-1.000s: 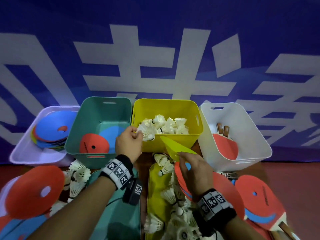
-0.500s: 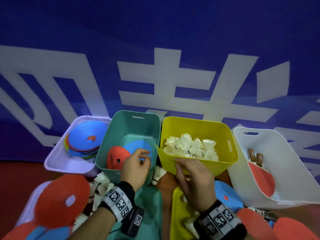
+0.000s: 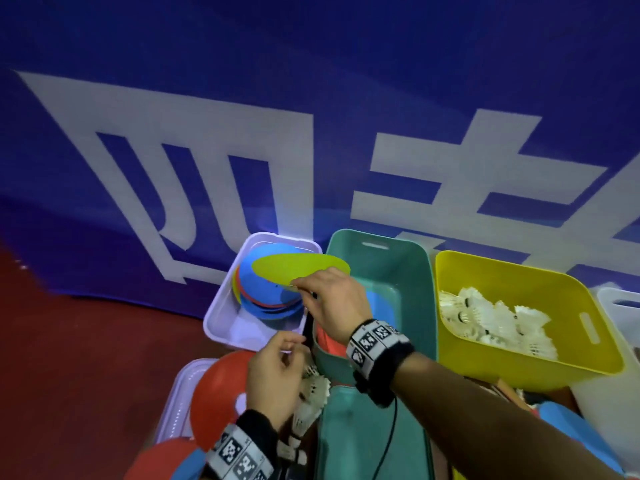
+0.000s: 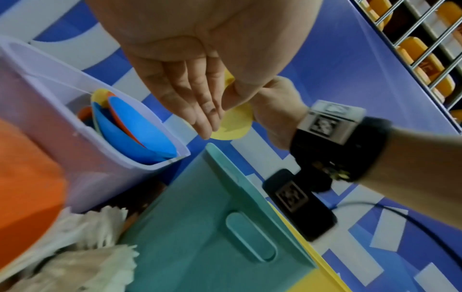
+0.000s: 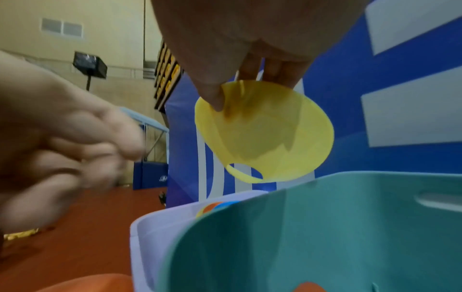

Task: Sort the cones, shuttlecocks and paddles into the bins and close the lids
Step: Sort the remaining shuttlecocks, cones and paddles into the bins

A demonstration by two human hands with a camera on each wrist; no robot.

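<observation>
My right hand (image 3: 302,284) pinches the rim of a yellow disc cone (image 3: 298,268) between thumb and fingers. It holds the cone above the lavender bin (image 3: 221,320), which contains a stack of blue, red and yellow cones (image 3: 270,297). The right wrist view shows the thumb on the yellow cone (image 5: 265,134). My left hand (image 3: 294,344) hovers empty by that bin's near corner, fingers relaxed (image 4: 200,114). A teal bin (image 3: 412,271) holds red and blue cones, and a yellow bin (image 3: 519,282) holds shuttlecocks (image 3: 498,317).
A red cone (image 3: 214,403) lies on a lavender lid under my left wrist. Loose shuttlecocks (image 3: 311,393) lie in front of the teal bin, beside a teal lid (image 3: 363,441). A white bin's edge (image 3: 620,306) shows at far right. A blue banner wall stands behind the bins.
My right hand carried the yellow cone left, from in front of the yellow bin to above the lavender bin. My left hand left the yellow bin and drew back, empty.
</observation>
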